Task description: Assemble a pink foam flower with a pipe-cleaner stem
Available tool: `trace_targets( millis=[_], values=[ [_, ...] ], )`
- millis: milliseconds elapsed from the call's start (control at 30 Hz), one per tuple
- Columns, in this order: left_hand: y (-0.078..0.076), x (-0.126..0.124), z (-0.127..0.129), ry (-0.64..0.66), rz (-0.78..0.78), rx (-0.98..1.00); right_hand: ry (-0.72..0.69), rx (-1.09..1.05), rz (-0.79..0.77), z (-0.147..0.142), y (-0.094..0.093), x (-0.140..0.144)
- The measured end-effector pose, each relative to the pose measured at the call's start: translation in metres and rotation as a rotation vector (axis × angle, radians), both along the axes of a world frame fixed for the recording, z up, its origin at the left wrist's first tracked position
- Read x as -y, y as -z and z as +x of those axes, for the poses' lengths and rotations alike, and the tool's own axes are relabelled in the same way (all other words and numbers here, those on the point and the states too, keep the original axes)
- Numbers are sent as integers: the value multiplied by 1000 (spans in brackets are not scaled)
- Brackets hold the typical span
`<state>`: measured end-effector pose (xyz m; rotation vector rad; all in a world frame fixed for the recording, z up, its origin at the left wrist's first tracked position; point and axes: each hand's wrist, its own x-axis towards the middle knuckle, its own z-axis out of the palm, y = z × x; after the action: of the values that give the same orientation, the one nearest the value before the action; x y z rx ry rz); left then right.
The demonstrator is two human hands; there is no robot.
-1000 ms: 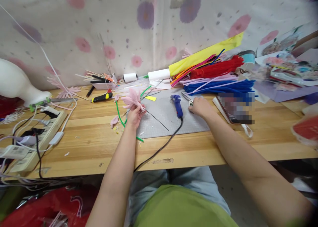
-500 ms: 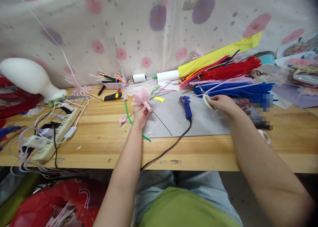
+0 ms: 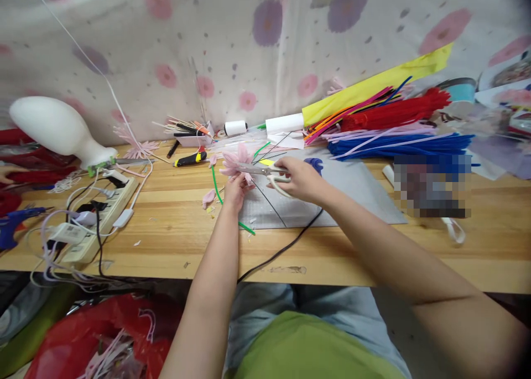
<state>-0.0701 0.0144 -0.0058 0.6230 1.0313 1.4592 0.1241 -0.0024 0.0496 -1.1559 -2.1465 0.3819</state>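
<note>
**Scissors brought across to the pink flower**

Head view: since the earlier frame the right hand (image 3: 301, 178) has swung in from the far side of the grey cutting mat (image 3: 357, 193) and now sits just beside the left hand (image 3: 236, 190), carrying the white-handled metal scissors (image 3: 265, 171). Its fingers are curled through the handle loops, and the blades point left, their tips at the pink fuzzy pipe-cleaner flower (image 3: 236, 162). The left hand is pinched closed around the base of that flower, holding it upright above the near left corner of the mat on the wooden desk (image 3: 166, 240), with a thin dark wire stem (image 3: 269, 202) trailing down to the right.

The step in hand looks like trimming the flower. The next move, as I judge it, calls for steadying the bloom and setting the blades exactly where the cut belongs, clear of the left fingertips.

Whether the blades are parted or shut is hard to make out; they read as one thin streak. The blue-handled glue gun (image 3: 314, 163) is mostly hidden behind the right hand, only its black cord (image 3: 282, 250) showing.
</note>
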Motion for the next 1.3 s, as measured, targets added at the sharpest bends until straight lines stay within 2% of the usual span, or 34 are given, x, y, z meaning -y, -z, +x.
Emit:
trace_targets(
  millis=[67, 167, 267, 667, 867, 1100, 1300],
  values=[
    [-1, 0, -3, -1, 1, 21, 28, 71, 77, -5, 25, -14],
    [-3, -1, -8, 13, 9, 66, 50, 135, 114, 0, 56, -30],
    [-6, -1, -11, 11, -7, 95, 55, 165, 129, 7, 68, -31],
    [-8, 2, -9, 28, -43, 83, 67, 253, 127, 11, 61, -25],
    [-12, 3, -8, 63, -98, 94, 130, 266, 103, 15, 60, -25],
    [-12, 3, -7, 60, -103, 86, 86, 268, 126, 13, 60, -24],
    [-11, 6, 1, 142, -121, 27, 108, 312, 179, 4, 61, -24]
  ],
)
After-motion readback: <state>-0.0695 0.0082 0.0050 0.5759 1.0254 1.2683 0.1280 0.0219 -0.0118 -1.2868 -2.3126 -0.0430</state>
